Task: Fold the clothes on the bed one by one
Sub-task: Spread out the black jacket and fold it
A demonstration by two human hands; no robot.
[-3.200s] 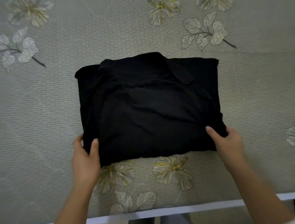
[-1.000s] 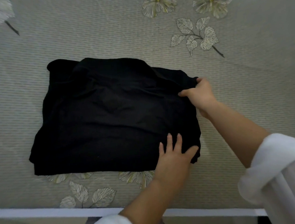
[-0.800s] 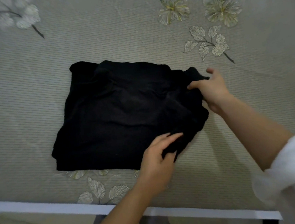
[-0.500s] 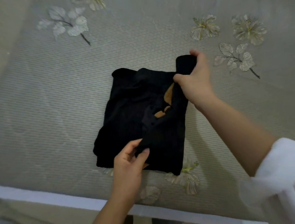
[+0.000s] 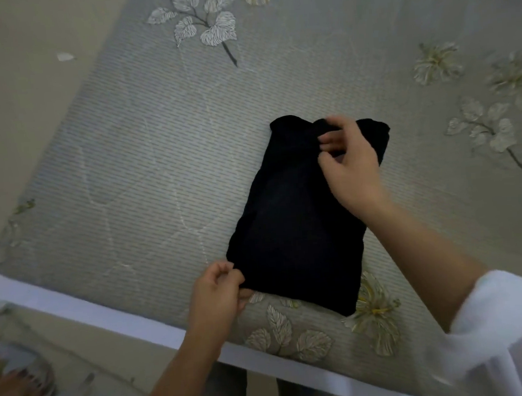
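Two hands hold one black garment (image 5: 293,226), folded into a narrow block near the front edge of the bed (image 5: 155,143). At the left, the left hand (image 5: 216,295) pinches the block's near-left corner between thumb and curled fingers. The garment lies flat between the hands, its long side running away from the person. Further right, the right hand (image 5: 349,166) sits on the far end, its fingers curled into the cloth by the top edge and the thumb closing against them. It is a pinch, though the black cloth hides which layers it has caught.

The fold looks nearly finished, so the risks are small. If either hand lifts with only the top layer in its pinch, the block could open and the layers slide apart. A tug from the left corner alone could skew the edges. The far end looks lumpy and may spring up if left unpressed. A careless drag toward the person might pull the block off the bed.
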